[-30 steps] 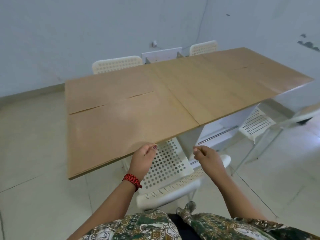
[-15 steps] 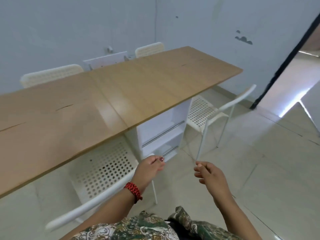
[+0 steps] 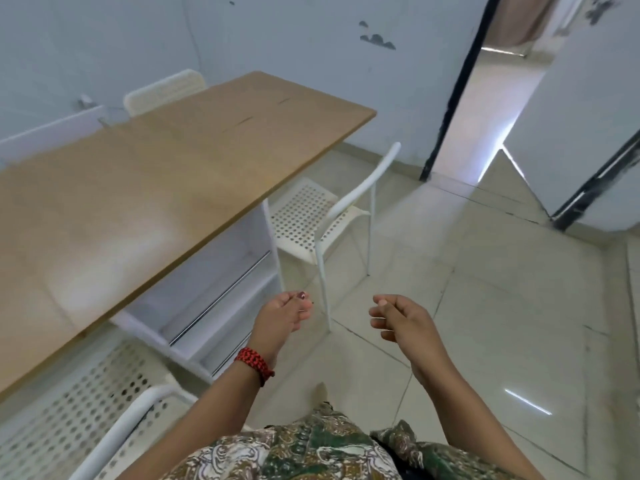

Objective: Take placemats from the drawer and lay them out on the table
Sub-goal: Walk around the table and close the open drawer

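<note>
The left end of the long light-brown wooden surface [image 3: 156, 188] is cut off by the frame edge, and glare washes out part of its top. Under it stands a white drawer unit [image 3: 221, 282] with thin metal rail handles. Its fronts hide whatever is inside, so the placemats cannot be made out anywhere in this view. How many drawers it has is hard to tell, since the lower part sits behind the left arm. A white perforated metal chair [image 3: 322, 220] stands just beside the unit, its seat partly tucked under the surface. A second white perforated chair [image 3: 86, 410] at lower left is cropped, and only the top of a third white chair back [image 3: 166, 88] shows beyond the far edge. A dark-framed doorway [image 3: 485, 109] at upper right opens onto a blurred, bright space.

The left hand [image 3: 280, 317], with a red braided bracelet [image 3: 254, 363] at the wrist, hangs in the air near the drawer unit, fingers loosely extended and touching nothing. The right hand [image 3: 401, 320] hovers over the pale tiled floor [image 3: 502, 306] beside it, fingers loosely curled inward with nothing in them.
</note>
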